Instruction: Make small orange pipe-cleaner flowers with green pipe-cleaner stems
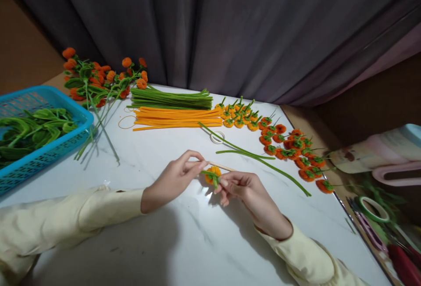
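Observation:
Over the middle of the white table, a small yellow-orange pumpkin shape (pixel 213 174) with green pieces on it hangs between my hands. My left hand (pixel 179 178) pinches the end of a green stem at its left side, with the tip of a thin wooden stick (pixel 222 166) beside the fingertips. My right hand (pixel 241 189) is closed at the pumpkin's lower right, thumb and finger on its green part; the stick's other end runs to this hand. Loose green stems (pixel 246 151) and a white tape roll (pixel 217 137) lie just beyond.
Green stems (pixel 171 99) and orange stems (pixel 177 117) lie in bundles behind. Yellow (pixel 239 121) and orange pumpkins (pixel 292 143) line the back right. A blue basket (pixel 87 121) of leaves stands left, a large jug (pixel 371 150) and green tape (pixel 374 209) right.

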`<state>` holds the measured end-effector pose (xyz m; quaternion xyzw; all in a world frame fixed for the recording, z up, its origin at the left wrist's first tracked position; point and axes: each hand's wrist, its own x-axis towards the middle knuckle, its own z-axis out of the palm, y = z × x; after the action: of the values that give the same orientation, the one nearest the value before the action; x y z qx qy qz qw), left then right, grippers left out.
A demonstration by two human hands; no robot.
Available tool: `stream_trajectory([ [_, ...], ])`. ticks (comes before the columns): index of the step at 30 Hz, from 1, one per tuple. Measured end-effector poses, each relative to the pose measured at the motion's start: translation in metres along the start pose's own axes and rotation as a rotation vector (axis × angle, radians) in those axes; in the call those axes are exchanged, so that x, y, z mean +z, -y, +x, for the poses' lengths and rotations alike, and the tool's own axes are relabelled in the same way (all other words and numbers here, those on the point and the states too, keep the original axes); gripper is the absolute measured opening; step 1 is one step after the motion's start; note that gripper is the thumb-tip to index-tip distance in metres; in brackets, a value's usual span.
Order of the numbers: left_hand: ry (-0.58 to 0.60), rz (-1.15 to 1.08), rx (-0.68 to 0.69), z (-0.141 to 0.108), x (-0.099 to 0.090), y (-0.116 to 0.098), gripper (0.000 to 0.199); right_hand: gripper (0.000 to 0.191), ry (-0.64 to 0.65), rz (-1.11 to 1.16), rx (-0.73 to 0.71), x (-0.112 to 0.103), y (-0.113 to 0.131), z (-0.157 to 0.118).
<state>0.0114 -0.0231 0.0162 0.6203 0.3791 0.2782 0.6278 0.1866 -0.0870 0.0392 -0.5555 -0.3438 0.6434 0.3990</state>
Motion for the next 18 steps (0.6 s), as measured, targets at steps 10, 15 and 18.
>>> stream_trajectory([
  [10, 0.029, 0.120, 0.039, 0.001, -0.007, -0.009, 0.028, 0.024, -0.092, -0.094, -0.146, -0.001, 0.002, 0.000],
  [15, -0.038, -0.089, 0.107, 0.002, -0.003, -0.007, 0.023, 0.023, -0.107, 0.004, -0.141, 0.002, 0.001, 0.000],
  [18, -0.092, -0.169, 0.083, 0.004, 0.000, -0.002, 0.025, 0.024, -0.101, 0.031, -0.152, 0.004, -0.002, 0.000],
])
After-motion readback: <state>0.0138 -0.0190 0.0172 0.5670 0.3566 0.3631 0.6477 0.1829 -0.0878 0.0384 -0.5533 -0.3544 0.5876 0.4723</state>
